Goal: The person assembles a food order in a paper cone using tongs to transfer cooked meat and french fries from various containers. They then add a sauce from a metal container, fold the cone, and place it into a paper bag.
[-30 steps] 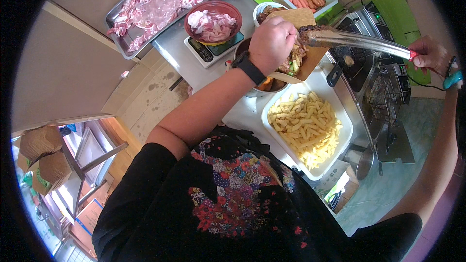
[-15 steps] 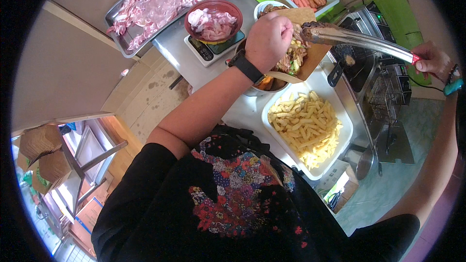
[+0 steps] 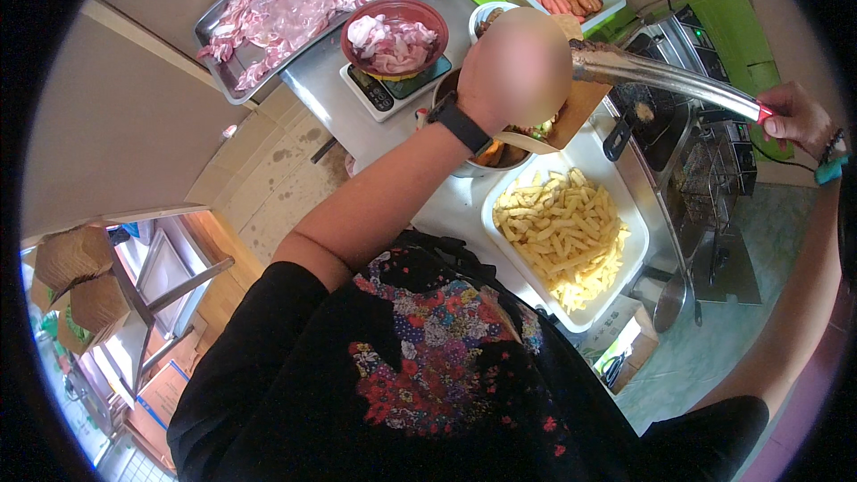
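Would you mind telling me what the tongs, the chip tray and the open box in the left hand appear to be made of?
The tongs look like bare polished metal, grey with bright glints, with a red tip at the handle end held by the right hand. The chip tray seems to be white plastic or melamine: smooth, matt, rounded rim. The box held by the left hand looks like brown cardboard, flat and dull.

Pale yellow fries (image 3: 562,236) in white tray (image 3: 625,277); pink meat in red bowl (image 3: 397,13); black floral shirt (image 3: 446,366).

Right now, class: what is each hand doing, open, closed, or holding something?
Left hand: closed on a brown paper tray.
Right hand: closed on long metal tongs.
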